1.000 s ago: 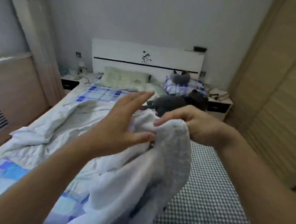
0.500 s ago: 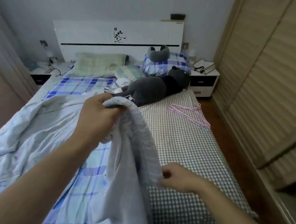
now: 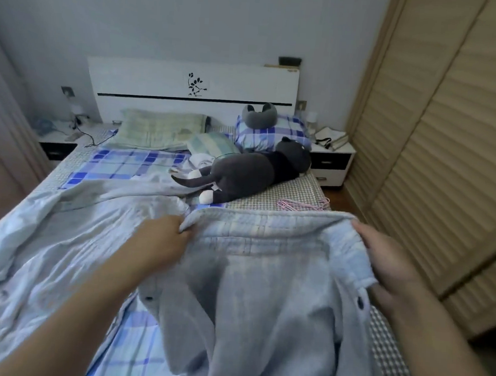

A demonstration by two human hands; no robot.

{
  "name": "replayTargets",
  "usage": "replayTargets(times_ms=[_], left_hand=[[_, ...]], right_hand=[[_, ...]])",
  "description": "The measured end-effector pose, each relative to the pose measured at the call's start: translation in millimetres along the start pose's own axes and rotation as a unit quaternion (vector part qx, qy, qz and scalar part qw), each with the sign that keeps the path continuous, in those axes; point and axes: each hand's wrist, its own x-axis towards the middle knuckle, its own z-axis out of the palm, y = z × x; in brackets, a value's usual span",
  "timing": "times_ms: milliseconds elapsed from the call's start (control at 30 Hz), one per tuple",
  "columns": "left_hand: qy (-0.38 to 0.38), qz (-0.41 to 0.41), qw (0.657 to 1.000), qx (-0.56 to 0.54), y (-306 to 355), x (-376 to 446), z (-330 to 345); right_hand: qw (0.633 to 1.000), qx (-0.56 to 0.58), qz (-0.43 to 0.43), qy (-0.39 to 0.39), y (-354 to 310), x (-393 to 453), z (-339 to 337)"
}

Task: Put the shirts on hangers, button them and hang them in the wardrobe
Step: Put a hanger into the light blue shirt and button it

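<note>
From the head camera, I hold a pale grey shirt (image 3: 267, 279) spread wide across the lower middle of the frame, its collar edge stretched level between my hands. My left hand (image 3: 162, 240), at centre left, pinches the collar's left end with curled fingers. My right hand (image 3: 387, 260), at the right edge of the fabric, grips the other end, thumb on top, fingers tucked under the cloth. The two hands are well apart. A dark button (image 3: 360, 303) shows on the shirt's front edge just below my right hand.

The shirt hangs over the bed (image 3: 387, 356), whose checked sheet shows at lower right. A second light shirt (image 3: 64, 234) lies rumpled over the left of the frame. Pink hangers (image 3: 301, 205) lie on the sheet just above the collar, right of centre. A dark plush cat (image 3: 250, 173) sprawls in the middle, below the white headboard (image 3: 189, 88). The slatted wardrobe door (image 3: 446, 156) fills the right side.
</note>
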Motion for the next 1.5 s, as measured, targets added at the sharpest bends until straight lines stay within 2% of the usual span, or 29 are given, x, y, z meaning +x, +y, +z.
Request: replayTargets(times_ms=[67, 133, 200, 233, 333, 367, 400, 433, 467, 500, 567, 633, 700, 800, 833, 867, 900, 933, 967, 1000, 1033, 1067, 1100, 1233, 1400, 1433, 1500], left_hand=[[-0.023, -0.024, 0.997, -0.070, 5.2, -15.3, 8.7], [-0.078, -0.050, 0.968, -0.234, 18.6, -39.7, 5.7], [-0.126, -0.068, 0.887, -0.440, 39.6, -65.9, -4.2], [-0.122, -0.071, 0.847, -0.513, 49.5, -68.0, -9.2], [-0.053, -0.055, 0.734, -0.675, 98.6, -40.8, -26.5], [0.006, -0.041, 0.721, -0.692, 118.8, -23.9, -28.2], [0.074, -0.021, 0.729, -0.680, 138.1, -1.7, -26.3], [0.135, -0.011, 0.753, -0.644, 154.8, 23.1, -20.1], [0.173, 0.004, 0.793, -0.584, 169.4, 41.0, -11.8], [0.170, 0.021, 0.841, -0.513, 173.0, 64.6, 7.1], [0.080, 0.017, 0.925, -0.372, 165.3, 93.2, 53.4], [-0.021, -0.056, 0.969, -0.239, 123.3, 93.7, 113.0], [-0.088, -0.126, 0.971, -0.184, 70.9, 71.1, 177.8], [-0.209, -0.223, 0.943, -0.129, 0.1, 15.1, 253.1], [-0.235, -0.222, 0.941, -0.103, -24.0, 7.7, 272.2], [-0.221, -0.217, 0.945, -0.105, -50.9, 5.3, 296.3], [-0.275, -0.230, 0.920, -0.158, -76.0, 8.6, 315.1], [-0.255, -0.131, 0.953, -0.092, -100.8, 7.8, 333.9], [-0.173, -0.087, 0.978, -0.077, -124.0, -2.1, 353.3], [-0.199, -0.190, 0.950, -0.149, -139.5, -9.6, 366.5], [-0.225, -0.320, 0.893, -0.223, -139.9, -9.1, 380.6], [-0.164, -0.346, 0.907, -0.178, -139.4, -15.4, 388.3], [-0.180, -0.369, 0.903, -0.128, -145.0, -15.0, 397.9], [-0.153, -0.337, 0.927, -0.056, -178.4, 21.6, 439.3], [-0.124, -0.343, 0.931, -0.019, -209.8, 66.8, 468.1], [-0.132, -0.342, 0.930, -0.014, -211.9, 71.3, 467.8], [-0.125, -0.312, 0.942, -0.004, -210.5, 74.9, 457.7]], right_hand=[[0.999, -0.036, 0.035, 0.006, 11.2, -10.8, -0.7], [0.997, -0.048, 0.060, -0.001, 7.6, -25.4, -9.1], [0.998, -0.041, 0.021, 0.037, -12.6, -36.0, -20.3], [0.997, -0.045, -0.019, 0.067, -25.1, -34.0, -26.1], [0.992, -0.021, -0.103, 0.067, -62.0, -2.9, -13.1], [0.989, -0.011, -0.126, 0.079, -70.4, 17.7, -3.2], [0.984, -0.006, -0.153, 0.092, -73.6, 48.2, 4.3], [0.982, -0.005, -0.170, 0.084, -77.2, 76.6, 12.5], [0.985, -0.010, -0.163, 0.047, -76.5, 107.0, 17.4], [0.990, -0.032, -0.138, 0.000, -71.7, 132.9, 18.1], [0.990, -0.115, -0.056, -0.054, -44.9, 161.2, -0.5], [0.969, -0.241, -0.019, -0.057, 2.0, 161.6, -38.5], [0.941, -0.327, 0.052, -0.067, 68.6, 151.1, -94.0], [0.880, -0.408, 0.239, -0.044, 160.8, 124.8, -180.6], [0.853, -0.443, 0.274, -0.021, 183.2, 117.6, -205.2], [0.832, -0.472, 0.292, 0.002, 203.2, 114.2, -226.1], [0.814, -0.492, 0.308, 0.024, 219.3, 111.9, -240.7], [0.804, -0.501, 0.319, 0.039, 235.7, 111.5, -251.7], [0.795, -0.509, 0.328, 0.043, 252.8, 112.1, -260.6], [0.789, -0.514, 0.333, 0.037, 271.9, 114.4, -267.3], [0.784, -0.525, 0.330, 0.026, 288.1, 118.5, -270.3], [0.784, -0.531, 0.322, 0.012, 305.5, 125.9, -271.8], [0.789, -0.526, 0.316, 0.005, 320.9, 134.9, -271.1], [0.814, -0.497, 0.292, 0.067, 371.1, 172.8, -255.3], [0.827, -0.501, 0.234, 0.102, 419.9, 177.0, -216.4], [0.804, -0.536, 0.240, 0.095, 425.3, 171.3, -212.1], [0.723, -0.639, 0.245, 0.094, 416.6, 161.8, -211.3]])
